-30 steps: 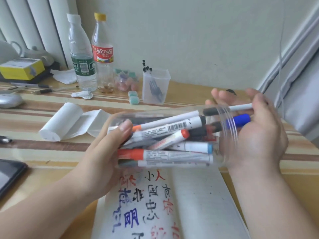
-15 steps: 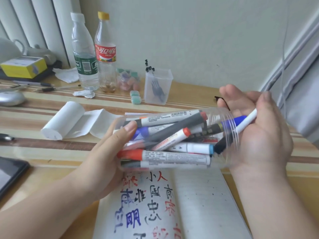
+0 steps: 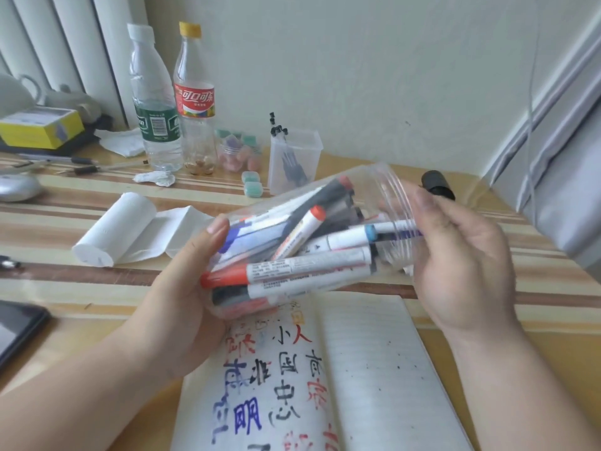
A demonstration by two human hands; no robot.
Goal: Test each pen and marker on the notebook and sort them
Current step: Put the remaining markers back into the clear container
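A clear plastic jar (image 3: 387,187) lies tilted above the desk with its mouth toward the right, and several markers (image 3: 309,266) with red, blue and black ends are inside. My left hand (image 3: 182,288) grips the jar's bottom end. At the jar's mouth, my right hand (image 3: 461,255) has its fingers curled in, pinching the end of a white marker with a blue band (image 3: 351,237). Under both hands the notebook (image 3: 374,369) lies open, with red, blue and black characters on its left page.
A black cap (image 3: 437,187) lies on the striped desk behind my right hand. A small clear cup of refills (image 3: 294,157), two bottles (image 3: 156,102), a tissue roll (image 3: 113,229), a yellow box (image 3: 39,125) and a dark tablet (image 3: 16,327) stand around.
The jar's mouth has tipped upward and the markers have slid deeper inside. My right hand has moved in to the mouth, and the pen that stuck out no longer does.
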